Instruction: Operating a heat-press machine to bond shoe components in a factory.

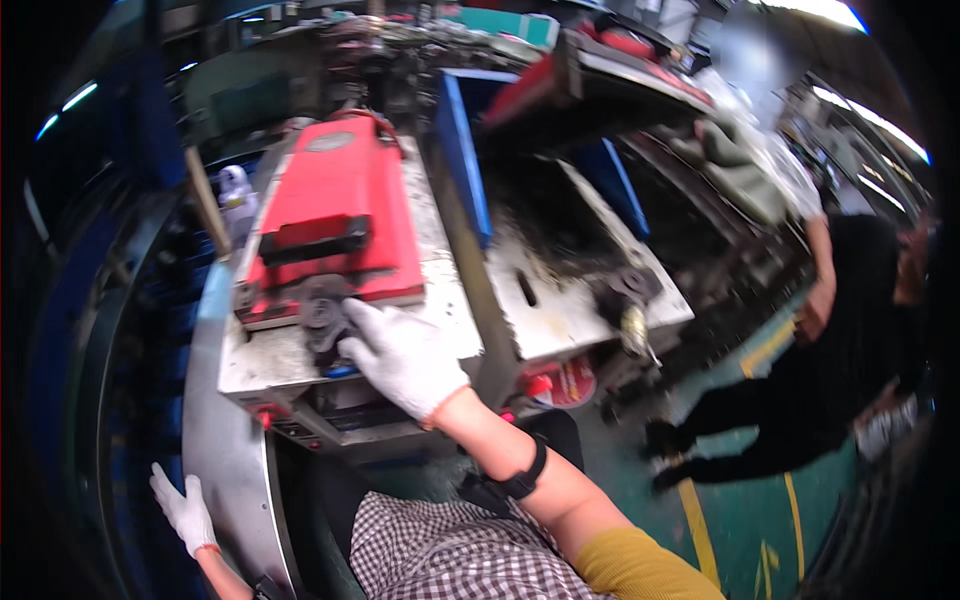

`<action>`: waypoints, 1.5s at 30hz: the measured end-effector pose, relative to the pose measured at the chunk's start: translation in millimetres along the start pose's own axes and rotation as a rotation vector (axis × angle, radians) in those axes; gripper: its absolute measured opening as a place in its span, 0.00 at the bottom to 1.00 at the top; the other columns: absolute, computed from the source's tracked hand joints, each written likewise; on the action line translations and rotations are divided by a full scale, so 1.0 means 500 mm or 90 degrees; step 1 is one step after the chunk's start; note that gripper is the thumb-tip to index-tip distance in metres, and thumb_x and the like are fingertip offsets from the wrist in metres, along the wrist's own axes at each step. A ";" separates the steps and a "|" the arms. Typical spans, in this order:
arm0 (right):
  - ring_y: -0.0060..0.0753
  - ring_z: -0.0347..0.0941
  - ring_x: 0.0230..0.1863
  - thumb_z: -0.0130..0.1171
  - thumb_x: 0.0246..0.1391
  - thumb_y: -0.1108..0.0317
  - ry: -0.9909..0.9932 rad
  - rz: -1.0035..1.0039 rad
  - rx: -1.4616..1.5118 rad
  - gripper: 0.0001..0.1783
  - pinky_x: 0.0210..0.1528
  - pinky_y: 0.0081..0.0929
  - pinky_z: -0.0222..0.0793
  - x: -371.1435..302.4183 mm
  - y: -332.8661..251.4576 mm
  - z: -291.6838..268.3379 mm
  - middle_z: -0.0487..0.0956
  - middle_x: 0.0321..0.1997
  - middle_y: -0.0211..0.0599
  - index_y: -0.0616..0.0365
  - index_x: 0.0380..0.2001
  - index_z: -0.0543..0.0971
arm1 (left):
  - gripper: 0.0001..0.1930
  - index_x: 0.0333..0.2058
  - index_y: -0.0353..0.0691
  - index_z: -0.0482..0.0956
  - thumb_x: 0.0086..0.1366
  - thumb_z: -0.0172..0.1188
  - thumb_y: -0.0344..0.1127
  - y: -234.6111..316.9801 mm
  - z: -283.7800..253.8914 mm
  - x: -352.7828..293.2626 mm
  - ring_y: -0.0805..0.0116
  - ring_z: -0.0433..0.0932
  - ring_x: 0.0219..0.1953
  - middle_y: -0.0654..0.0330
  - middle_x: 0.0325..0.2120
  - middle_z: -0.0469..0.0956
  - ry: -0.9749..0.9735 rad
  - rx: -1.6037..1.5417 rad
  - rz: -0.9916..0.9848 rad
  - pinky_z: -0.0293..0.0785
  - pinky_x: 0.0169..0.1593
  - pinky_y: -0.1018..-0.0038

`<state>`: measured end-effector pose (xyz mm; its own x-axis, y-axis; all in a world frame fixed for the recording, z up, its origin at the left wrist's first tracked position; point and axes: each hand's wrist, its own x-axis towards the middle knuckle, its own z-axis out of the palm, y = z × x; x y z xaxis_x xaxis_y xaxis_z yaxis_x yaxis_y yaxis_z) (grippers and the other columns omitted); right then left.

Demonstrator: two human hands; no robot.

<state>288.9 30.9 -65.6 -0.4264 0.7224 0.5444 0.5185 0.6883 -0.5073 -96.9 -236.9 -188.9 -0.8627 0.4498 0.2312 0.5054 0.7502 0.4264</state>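
Note:
My right hand (405, 362), in a white knit glove, reaches to the front of a red lidded machine (335, 190). Its thumb and fingers close on a dark metal latch (323, 312) at the machine's front edge; the far side of the grip is hidden. The red lid lies down on a pale, stained bench top (265, 358) and carries a black handle bar (315, 240). Off to the lower left, my left hand (185, 512), gloved too, has its fingers spread and holds nothing. It is beside a curved metal panel (225, 450).
Right of the red machine stands a second one with its red-and-black lid (590, 85) raised, blue side panels (465, 150) and a similar latch (630, 290). A co-worker in dark clothes (850, 340) stands at the right. Yellow lines (698, 530) mark the green floor.

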 end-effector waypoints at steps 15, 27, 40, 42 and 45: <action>0.55 0.85 0.44 0.64 0.62 0.52 -0.024 -0.003 -0.030 0.27 0.47 0.48 0.80 -0.005 -0.007 0.006 0.86 0.40 0.53 0.51 0.61 0.78 | 0.45 0.78 0.44 0.54 0.67 0.64 0.47 -0.114 -0.051 -0.006 0.41 0.52 0.79 0.38 0.77 0.52 0.101 -0.037 -0.191 0.51 0.79 0.55; 0.52 0.85 0.48 0.67 0.61 0.50 -0.092 0.050 -0.037 0.30 0.52 0.44 0.79 -0.002 -0.027 -0.019 0.86 0.47 0.51 0.51 0.62 0.81 | 0.47 0.78 0.42 0.53 0.65 0.65 0.45 -0.079 -0.056 -0.017 0.40 0.51 0.79 0.38 0.78 0.51 0.101 -0.063 -0.222 0.50 0.79 0.54; 0.54 0.84 0.47 0.62 0.63 0.50 -0.092 0.025 -0.040 0.29 0.50 0.47 0.80 -0.001 -0.018 -0.003 0.85 0.45 0.52 0.50 0.64 0.78 | 0.46 0.78 0.41 0.52 0.67 0.63 0.47 -0.071 -0.013 -0.017 0.38 0.49 0.79 0.38 0.78 0.50 0.045 -0.097 -0.264 0.50 0.79 0.52; 0.54 0.84 0.47 0.62 0.64 0.50 -0.084 0.032 -0.037 0.29 0.50 0.47 0.80 -0.004 -0.012 -0.007 0.85 0.45 0.52 0.51 0.64 0.78 | 0.46 0.78 0.39 0.53 0.67 0.62 0.47 -0.050 -0.009 -0.012 0.39 0.50 0.80 0.38 0.78 0.51 0.038 -0.103 -0.244 0.50 0.79 0.54; 0.54 0.83 0.51 0.60 0.65 0.51 -0.080 0.015 -0.023 0.30 0.53 0.47 0.79 -0.006 -0.008 -0.002 0.85 0.46 0.52 0.53 0.65 0.76 | 0.45 0.77 0.37 0.54 0.67 0.62 0.46 -0.080 0.013 0.000 0.40 0.49 0.80 0.37 0.78 0.51 0.031 -0.124 -0.205 0.49 0.80 0.55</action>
<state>288.7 25.6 -64.5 -0.5020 0.7428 0.4430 0.5549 0.6695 -0.4938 -117.0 -263.5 -211.6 -0.9790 0.1787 0.0977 0.1992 0.7410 0.6413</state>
